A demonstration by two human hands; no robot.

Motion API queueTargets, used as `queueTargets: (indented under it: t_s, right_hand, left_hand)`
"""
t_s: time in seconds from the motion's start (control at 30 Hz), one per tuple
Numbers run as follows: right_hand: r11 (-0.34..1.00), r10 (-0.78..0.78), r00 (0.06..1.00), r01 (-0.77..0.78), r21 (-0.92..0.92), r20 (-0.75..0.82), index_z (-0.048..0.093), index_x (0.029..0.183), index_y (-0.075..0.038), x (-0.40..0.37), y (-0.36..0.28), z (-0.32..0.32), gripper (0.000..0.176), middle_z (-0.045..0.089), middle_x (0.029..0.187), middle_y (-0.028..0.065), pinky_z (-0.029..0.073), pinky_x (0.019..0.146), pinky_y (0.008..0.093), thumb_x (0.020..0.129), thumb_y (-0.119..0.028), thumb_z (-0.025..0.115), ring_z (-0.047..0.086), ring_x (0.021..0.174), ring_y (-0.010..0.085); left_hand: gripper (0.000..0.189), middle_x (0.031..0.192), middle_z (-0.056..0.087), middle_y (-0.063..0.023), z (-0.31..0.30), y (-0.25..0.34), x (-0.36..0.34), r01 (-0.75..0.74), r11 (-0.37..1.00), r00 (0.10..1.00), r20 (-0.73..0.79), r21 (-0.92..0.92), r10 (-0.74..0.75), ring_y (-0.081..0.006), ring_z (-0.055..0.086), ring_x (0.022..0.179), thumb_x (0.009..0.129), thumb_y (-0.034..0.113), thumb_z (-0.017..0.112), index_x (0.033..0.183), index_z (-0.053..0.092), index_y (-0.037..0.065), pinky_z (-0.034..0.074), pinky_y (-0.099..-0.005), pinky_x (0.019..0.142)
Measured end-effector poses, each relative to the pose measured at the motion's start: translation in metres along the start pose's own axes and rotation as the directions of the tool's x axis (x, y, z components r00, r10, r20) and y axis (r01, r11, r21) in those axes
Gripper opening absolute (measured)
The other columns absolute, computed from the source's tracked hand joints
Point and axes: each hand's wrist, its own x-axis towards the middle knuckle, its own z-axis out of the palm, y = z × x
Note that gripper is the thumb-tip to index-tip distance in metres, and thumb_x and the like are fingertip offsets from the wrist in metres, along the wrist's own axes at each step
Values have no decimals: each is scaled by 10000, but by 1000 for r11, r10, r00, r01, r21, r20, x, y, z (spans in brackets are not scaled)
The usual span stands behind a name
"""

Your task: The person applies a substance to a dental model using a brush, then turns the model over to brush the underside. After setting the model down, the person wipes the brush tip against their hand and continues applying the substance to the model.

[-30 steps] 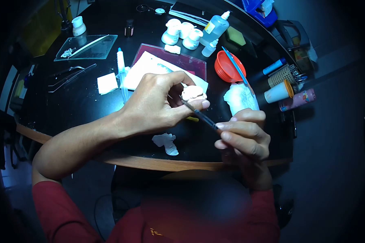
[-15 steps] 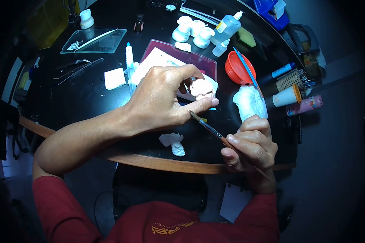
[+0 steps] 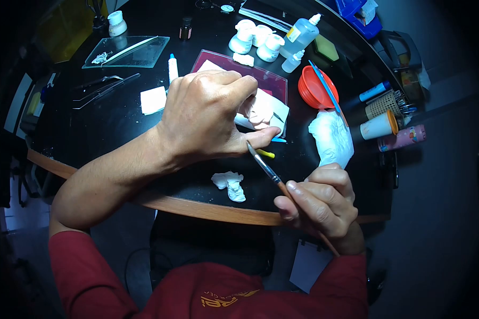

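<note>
My left hand [image 3: 202,109] is closed over the middle of the desk, thumb and fingers curled round a small pale plaster-like model [image 3: 260,112]. Bright light washes out the model's detail, and the hand hides part of it. In my right hand [image 3: 324,201] is a fine paintbrush [image 3: 266,169] with a wooden handle, gripped like a pen. The brush's dark tip touches or nearly touches my left thumb. Below the left hand lies a crumpled white tissue [image 3: 230,185]. A maroon-edged board [image 3: 271,85] with white paper on it is behind the model.
To the right stand red bowls [image 3: 315,90] with a blue stick across them, a white cloth [image 3: 332,139] and a white cup [image 3: 375,127]. White jars [image 3: 242,37] and a clear bottle [image 3: 303,35] are at the back. Tweezers [image 3: 104,91] and a glass slab [image 3: 159,48] lie left.
My right hand and the brush have shifted slightly left and down. My left hand has turned a little, its fingers curling further over the model.
</note>
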Motion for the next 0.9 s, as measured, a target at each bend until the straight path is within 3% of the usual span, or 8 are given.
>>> queueTargets:
  t_s: [0.13, 0.23, 0.33, 0.47, 0.83, 0.9]
  right_hand:
    - [999, -38, 999, 38, 25, -16, 796, 1058, -27, -1, 0, 7, 374, 710, 845, -10, 436, 533, 265, 790, -241, 944, 559, 781, 139]
    - [999, -43, 998, 44, 24, -36, 800, 1038, -28, 0, 0, 9, 346, 708, 834, -5, 439, 529, 267, 791, -224, 942, 563, 759, 143]
    - [1000, -25, 999, 26, 11, -21, 799, 1017, -19, 1, 1, 8, 282, 694, 803, 2, 439, 521, 269, 806, -156, 927, 564, 715, 150]
    - [999, -12, 996, 9, -32, -86, 780, 983, 6, 0, 5, 5, 196, 665, 768, 12, 437, 514, 270, 819, -55, 866, 565, 678, 152]
    - [1000, 4, 999, -3, 21, -46, 774, 997, -12, -2, 6, 0, 215, 677, 793, 2, 435, 494, 266, 837, -103, 886, 575, 707, 153]
    - [1000, 30, 998, -30, 4, -50, 765, 1039, -19, -2, 5, -4, 269, 695, 830, 12, 468, 545, 269, 828, -109, 906, 593, 756, 165]
  left_hand:
    - [497, 654, 643, -65, 5, 0, 1, 15, 1000, 998, -67, -5, -15, -246, 681, 601, 785, 505, 856, 715, 615, 76, 536, -370, 565]
    - [501, 653, 642, -66, 3, 1, 2, -3, 1000, 998, -64, 9, 3, -246, 680, 600, 791, 513, 848, 714, 614, 76, 536, -375, 560]
    - [459, 717, 672, -72, 1, 0, 0, -18, 1000, 1000, -16, 14, 18, -211, 691, 629, 745, 418, 931, 855, 667, 60, 536, -334, 544]
    - [459, 707, 662, -62, 0, -1, 0, -17, 1000, 1000, -15, 7, 17, -198, 685, 624, 747, 421, 930, 852, 665, 61, 530, -326, 538]
    - [449, 698, 655, -51, 0, 1, 0, -28, 1000, 999, -22, -6, 28, -186, 676, 616, 742, 401, 937, 846, 664, 60, 524, -312, 537]
    - [451, 706, 663, -63, 0, 1, 0, -18, 999, 1000, 3, -39, 18, -191, 679, 619, 739, 391, 938, 863, 677, 45, 523, -306, 540]
